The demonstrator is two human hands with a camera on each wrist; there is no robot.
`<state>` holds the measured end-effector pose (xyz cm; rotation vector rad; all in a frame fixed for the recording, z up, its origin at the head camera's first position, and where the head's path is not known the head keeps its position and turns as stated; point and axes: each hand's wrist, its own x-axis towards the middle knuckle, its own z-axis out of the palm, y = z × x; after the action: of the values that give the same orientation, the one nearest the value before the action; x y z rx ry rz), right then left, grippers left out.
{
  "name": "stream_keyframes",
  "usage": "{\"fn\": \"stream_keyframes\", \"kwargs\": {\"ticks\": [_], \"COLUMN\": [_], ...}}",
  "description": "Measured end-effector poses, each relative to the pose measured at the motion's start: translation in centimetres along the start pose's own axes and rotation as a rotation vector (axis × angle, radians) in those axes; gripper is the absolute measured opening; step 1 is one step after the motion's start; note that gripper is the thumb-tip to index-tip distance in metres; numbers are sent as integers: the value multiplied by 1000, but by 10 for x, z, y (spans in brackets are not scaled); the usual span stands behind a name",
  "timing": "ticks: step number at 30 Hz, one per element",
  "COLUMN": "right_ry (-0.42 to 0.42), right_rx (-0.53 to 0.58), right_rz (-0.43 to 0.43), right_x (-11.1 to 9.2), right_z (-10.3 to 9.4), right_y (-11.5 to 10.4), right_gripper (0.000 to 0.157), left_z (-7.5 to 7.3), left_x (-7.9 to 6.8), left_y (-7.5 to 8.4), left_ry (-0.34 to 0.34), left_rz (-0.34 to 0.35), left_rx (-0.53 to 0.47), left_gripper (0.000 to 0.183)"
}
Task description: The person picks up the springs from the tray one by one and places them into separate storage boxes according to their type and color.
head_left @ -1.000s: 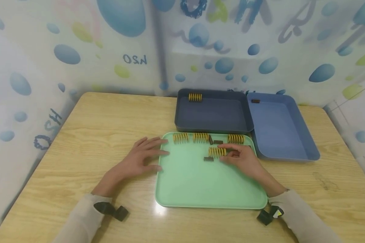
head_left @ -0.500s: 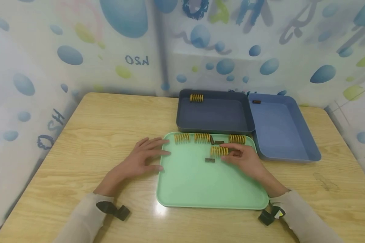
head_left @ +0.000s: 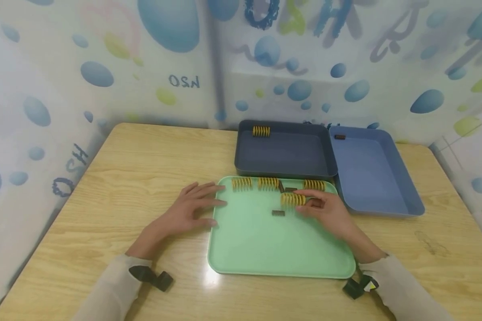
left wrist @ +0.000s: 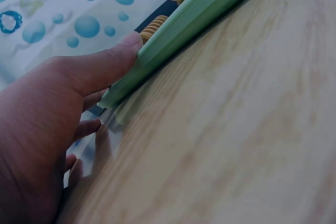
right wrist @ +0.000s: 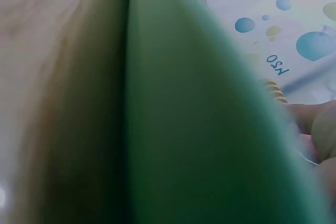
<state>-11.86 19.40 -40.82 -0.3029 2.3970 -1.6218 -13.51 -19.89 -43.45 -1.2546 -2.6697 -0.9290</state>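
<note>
Thumb and index finger of my right hand (head_left: 325, 211) pinch one end of a large yellow coil spring (head_left: 292, 199) over the green tray (head_left: 265, 249). My left hand (head_left: 184, 209) lies with spread fingers at the tray's left rim; its thumb touches the rim in the left wrist view. Along the tray's far side lie three more yellow springs, at left (head_left: 242, 183), middle (head_left: 268, 183) and right (head_left: 314, 185). Small dark springs lie near the held one: one in front (head_left: 278, 213) and two behind (head_left: 281, 186). The right wrist view is mostly filled by the tray's side.
Behind the tray stands a dark blue bin (head_left: 285, 154) with one yellow spring (head_left: 261, 131) inside. To its right, a lighter blue bin (head_left: 377, 174) contains one small dark spring (head_left: 339, 137). All sit on a wooden table (head_left: 164, 156) against a patterned wall.
The yellow spring in my right hand has shifted slightly right and upward relative to the tray. My left hand stays at the rim. The head view has drifted a little.
</note>
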Motion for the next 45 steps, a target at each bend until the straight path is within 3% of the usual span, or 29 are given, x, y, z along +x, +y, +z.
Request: {"fn": "stream_keyframes", "kwargs": {"ticks": [27, 45], "right_ry": [45, 84], "right_rx": [-41, -149], "right_rz": [-28, -77], "right_x": [-4, 18], "right_z": [-23, -40], "right_y": [-29, -58], "right_gripper": [44, 45], "left_z": [1, 0], "left_x": [0, 0], "left_y": [-1, 0], "left_ry": [-5, -8], "left_rz": [-3, -11], "left_rx": [-10, -12], "left_gripper": [46, 46]}}
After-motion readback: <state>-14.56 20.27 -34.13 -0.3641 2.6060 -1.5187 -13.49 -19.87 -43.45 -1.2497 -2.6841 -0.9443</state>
